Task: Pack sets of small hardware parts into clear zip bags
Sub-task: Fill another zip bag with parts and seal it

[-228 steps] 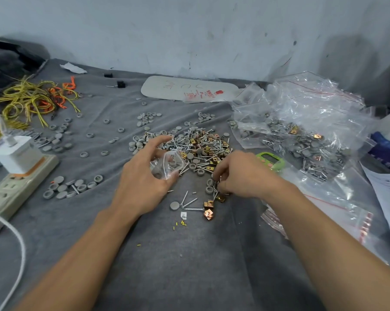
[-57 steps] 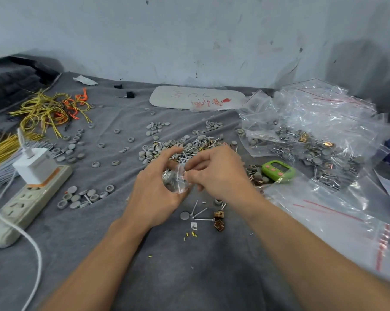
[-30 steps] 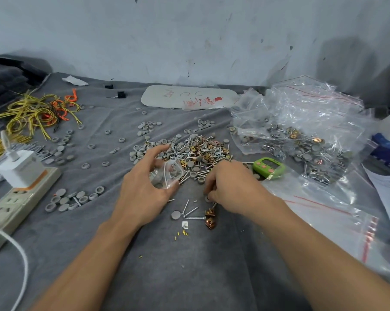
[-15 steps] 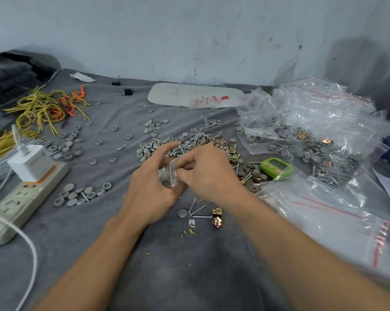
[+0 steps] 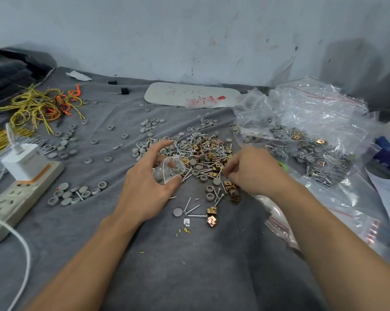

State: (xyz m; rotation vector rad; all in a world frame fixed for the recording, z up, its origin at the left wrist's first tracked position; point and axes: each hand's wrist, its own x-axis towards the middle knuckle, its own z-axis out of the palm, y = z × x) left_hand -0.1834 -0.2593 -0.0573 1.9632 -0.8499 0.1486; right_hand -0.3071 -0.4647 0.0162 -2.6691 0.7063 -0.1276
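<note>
While the left hand (image 5: pixel 144 189) grips one clear bag (image 5: pixel 169 169), the grip of the right hand (image 5: pixel 254 173) cannot be told.

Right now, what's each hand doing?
Left hand: holds the small zip bag.
Right hand: fingers curled at the parts pile; grip cannot be told.

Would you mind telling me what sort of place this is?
Likely an informal packing bench for hardware kits: a grey cloth holds a loose pile of screws, clips and caps, filled zip bags are heaped at right, and the left hand holds a small bag beside the pile.
</note>
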